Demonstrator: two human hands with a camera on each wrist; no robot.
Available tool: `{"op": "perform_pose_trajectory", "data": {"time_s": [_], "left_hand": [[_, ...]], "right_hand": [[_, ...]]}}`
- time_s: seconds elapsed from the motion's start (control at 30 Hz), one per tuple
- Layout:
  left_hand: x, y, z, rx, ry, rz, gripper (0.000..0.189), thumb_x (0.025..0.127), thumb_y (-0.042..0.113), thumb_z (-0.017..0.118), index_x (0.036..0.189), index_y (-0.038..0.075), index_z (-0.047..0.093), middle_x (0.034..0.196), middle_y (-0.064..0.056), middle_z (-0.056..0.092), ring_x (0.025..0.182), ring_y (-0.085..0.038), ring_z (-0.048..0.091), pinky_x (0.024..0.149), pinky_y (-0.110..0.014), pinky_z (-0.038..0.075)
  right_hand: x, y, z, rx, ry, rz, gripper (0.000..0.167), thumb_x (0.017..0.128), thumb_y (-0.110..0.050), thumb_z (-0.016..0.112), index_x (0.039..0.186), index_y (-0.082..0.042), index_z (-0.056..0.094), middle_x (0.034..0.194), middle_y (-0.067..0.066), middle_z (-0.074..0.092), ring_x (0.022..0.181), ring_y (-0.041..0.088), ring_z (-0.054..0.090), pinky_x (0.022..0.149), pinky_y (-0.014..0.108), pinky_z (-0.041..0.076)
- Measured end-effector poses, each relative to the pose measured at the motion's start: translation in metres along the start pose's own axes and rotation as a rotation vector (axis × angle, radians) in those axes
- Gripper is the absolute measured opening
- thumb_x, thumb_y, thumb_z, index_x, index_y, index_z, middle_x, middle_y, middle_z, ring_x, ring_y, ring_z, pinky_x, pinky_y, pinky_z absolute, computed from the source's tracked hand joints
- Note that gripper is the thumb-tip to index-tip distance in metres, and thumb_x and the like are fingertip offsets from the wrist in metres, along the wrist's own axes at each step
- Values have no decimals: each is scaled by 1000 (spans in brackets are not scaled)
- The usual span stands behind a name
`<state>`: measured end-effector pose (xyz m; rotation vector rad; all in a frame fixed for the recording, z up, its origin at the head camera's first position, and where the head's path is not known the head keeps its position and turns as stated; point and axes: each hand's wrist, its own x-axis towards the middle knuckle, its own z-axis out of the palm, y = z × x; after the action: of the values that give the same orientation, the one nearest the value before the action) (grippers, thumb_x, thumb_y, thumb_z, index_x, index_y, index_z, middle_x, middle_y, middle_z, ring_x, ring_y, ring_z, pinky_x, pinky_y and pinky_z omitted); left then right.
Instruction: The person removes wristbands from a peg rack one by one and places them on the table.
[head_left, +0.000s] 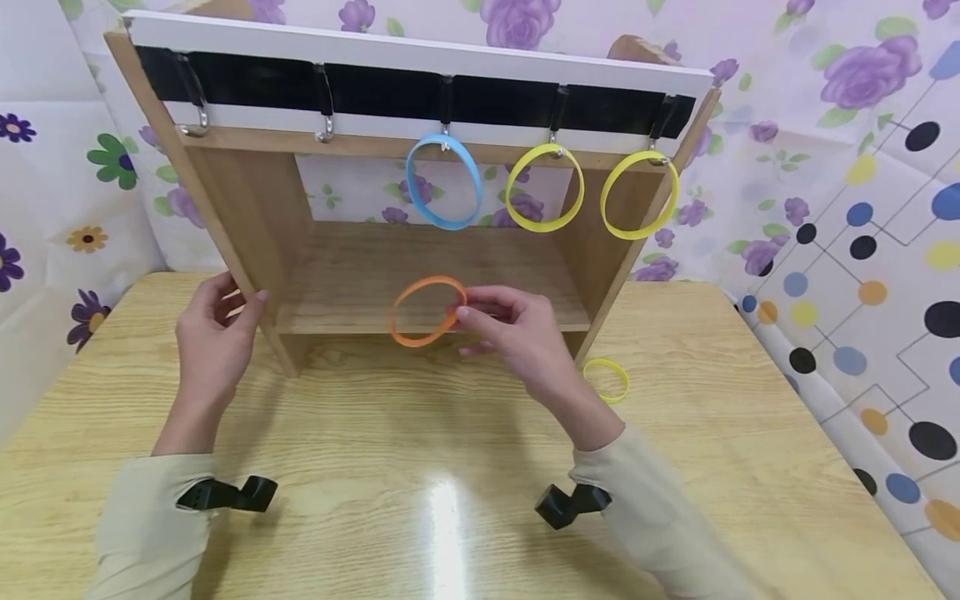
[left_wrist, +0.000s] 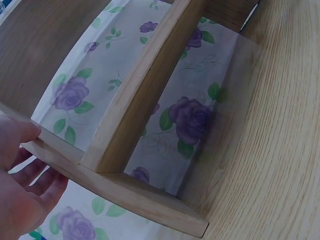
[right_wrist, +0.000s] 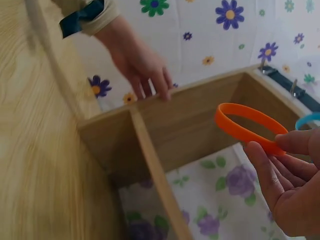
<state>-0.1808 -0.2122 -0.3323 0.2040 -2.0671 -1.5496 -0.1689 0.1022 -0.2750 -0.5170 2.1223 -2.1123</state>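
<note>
Orange ring (right_wrist: 245,133) juts leftward from the pinching right hand (head_left: 517,330).

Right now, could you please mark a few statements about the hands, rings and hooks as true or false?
1. The right hand holds the orange ring. True.
2. The blue ring hangs on the leftmost hook. False: it hangs on the middle hook.
3. A yellow ring lies on the table. True.
4. The left hand holds a ring. False: it grips the rack's side panel.
5. Two hooks carry no ring. True.
</note>
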Motion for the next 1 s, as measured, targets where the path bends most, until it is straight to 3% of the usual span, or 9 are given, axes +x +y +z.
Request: {"op": "perform_pose_trajectory", "data": {"time_s": [0.33, 0.6, 0.8, 1.0], "left_hand": [[-4, 2, -5, -7, 11, -15, 38, 93, 11, 62, 130, 5, 57, 117, -1, 57, 105, -10, 57, 85, -17, 47], [-1, 0, -2, -36, 16, -2, 34, 92, 7, 62, 126, 6, 59, 111, 4, 57, 101, -7, 58, 83, -16, 47], [-1, -1, 0, -30, 11, -4, 37, 93, 7, 62, 129, 3, 57, 113, 4, 56, 103, -8, 57, 84, -16, 47], [1, -1, 0, -29, 3, -11, 37, 93, 8, 62, 129, 3, 56, 114, 4, 56, 104, -8, 57, 85, -17, 47]], "right_hand": [[-11, 29, -50, -123, 101, 98, 30, 93, -4, 63, 119, 10, 61, 106, 21, 68, 91, 20, 68, 77, 42, 57], [-23, 47, -92, -227, 146, 163, 33, 95, -11, 62, 123, 7, 60, 110, 20, 66, 100, 31, 65, 75, 37, 58], [-30, 60, -124, -248, 185, 210, 39, 98, -13, 59, 130, 8, 54, 112, 16, 65, 94, 15, 66, 74, 32, 57], [-38, 70, -150, -291, 181, 227, 40, 100, -13, 54, 133, 10, 50, 121, 27, 58, 91, 8, 64, 74, 30, 57]]}}
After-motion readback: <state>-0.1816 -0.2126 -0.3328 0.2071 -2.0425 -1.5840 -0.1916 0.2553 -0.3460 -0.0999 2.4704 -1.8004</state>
